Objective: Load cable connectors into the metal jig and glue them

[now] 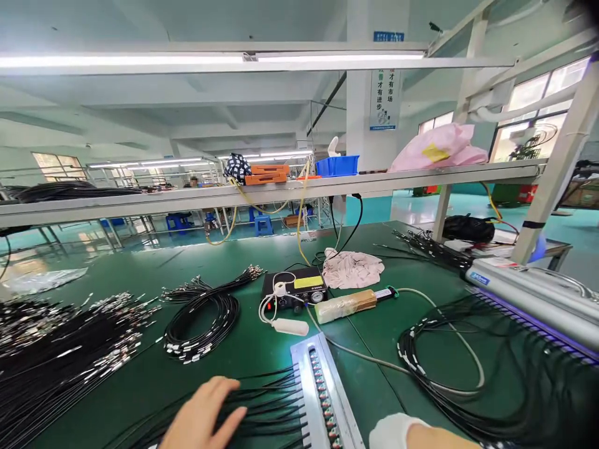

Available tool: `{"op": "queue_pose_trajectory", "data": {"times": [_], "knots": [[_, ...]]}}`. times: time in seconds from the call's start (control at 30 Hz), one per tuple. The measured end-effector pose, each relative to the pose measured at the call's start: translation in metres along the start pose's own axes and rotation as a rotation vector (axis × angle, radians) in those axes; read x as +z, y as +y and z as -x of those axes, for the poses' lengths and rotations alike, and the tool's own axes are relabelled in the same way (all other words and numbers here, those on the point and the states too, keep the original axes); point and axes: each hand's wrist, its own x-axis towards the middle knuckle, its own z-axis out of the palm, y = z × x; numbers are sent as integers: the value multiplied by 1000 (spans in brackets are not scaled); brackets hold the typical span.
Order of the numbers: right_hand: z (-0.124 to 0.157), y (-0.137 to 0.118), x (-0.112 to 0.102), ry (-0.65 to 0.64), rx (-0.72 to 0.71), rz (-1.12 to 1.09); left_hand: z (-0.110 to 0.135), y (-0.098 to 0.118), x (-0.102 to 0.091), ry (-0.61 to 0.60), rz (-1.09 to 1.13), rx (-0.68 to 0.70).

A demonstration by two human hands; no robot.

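My left hand [203, 416] is over a row of black cables [266, 399] at the bottom of the view, thumb and fingers apart. These cables run into slots along the left side of a metal fixture [306, 386], whose long central opening shows a line of small parts. To the right of the fixture is my right hand [390, 431], in what looks like a white glove, cut off by the lower edge. Its fingers cannot be made out. Behind the fixture stand a black control box [292, 288] with a gauge and a wrapped dispensing syringe [349, 305].
Coiled black cables [203, 327] and a large cable heap [79, 349] lie to the left. A crumpled pink cloth [353, 269] lies behind the syringe. To the right are a long metallic unit [533, 305] and more cables [435, 380]. A shelf [196, 198] spans the table.
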Motion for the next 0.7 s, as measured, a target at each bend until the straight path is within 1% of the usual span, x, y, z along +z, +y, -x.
{"op": "queue_pose_trajectory", "data": {"times": [0.07,0.13,0.2,0.27,0.33,0.43,0.57,0.7], "knots": [[-21,-6,-22,21,-9,91,-23,29,33,-90,108,27],[-55,-14,-50,49,-9,179,-45,50,58,-116,159,-1],[-93,-21,-81,91,-6,261,-64,62,76,-122,169,-41],[-128,-24,-107,137,-10,338,-76,66,89,-129,164,-92],[-154,-22,-124,162,-30,416,-81,66,98,-134,155,-138],[-172,-15,-134,181,-38,524,-81,64,105,-128,143,-173],[-177,-4,-147,184,-26,613,-80,63,109,-133,129,-210],[-179,11,-167,193,41,584,-82,66,110,-165,93,-228]]}}
